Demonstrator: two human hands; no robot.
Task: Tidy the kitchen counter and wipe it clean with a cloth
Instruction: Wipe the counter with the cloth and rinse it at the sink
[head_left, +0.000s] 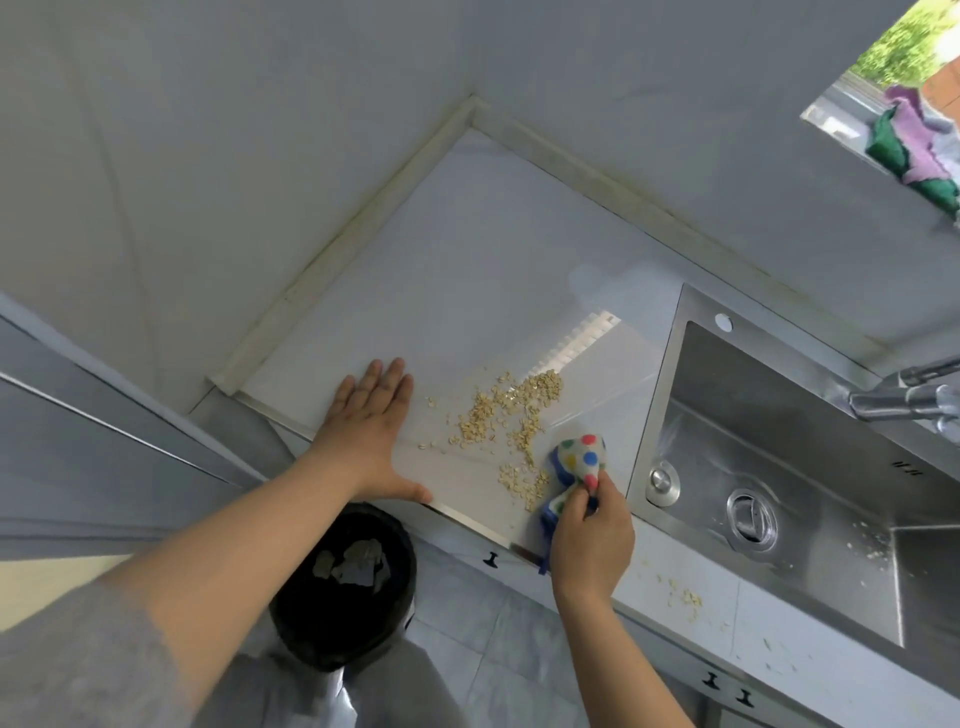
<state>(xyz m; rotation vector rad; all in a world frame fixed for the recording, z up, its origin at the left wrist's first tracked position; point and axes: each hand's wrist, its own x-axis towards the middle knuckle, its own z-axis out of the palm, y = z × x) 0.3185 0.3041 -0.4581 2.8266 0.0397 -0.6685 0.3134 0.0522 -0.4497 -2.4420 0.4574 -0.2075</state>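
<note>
At a white corner counter (493, 249), a left hand (366, 426) lies flat, fingers straight and together, near the front edge. Right of it, the right hand (589, 535) pinches a polka-dot cloth (576, 462) beside scattered oat flakes (511, 415). A steel sink (779, 426) sits farther right; a black bin (345, 582) stands below.

- Cloth (579, 462): spotted; lower part bunched inside the right hand (592, 535), so its full shape is not seen.
- Tap (904, 400): cut off by the right edge, spout end out of view.
- Sink (779, 415): far end cut off by the right edge.
- Fabric bundle (914, 150) at the window: green and purple, cut off by the edge, kind unclear.
- Black bin (291, 613): grey scraps (353, 564) inside, too dim to identify; base hidden behind grey fabric (415, 691).
</note>
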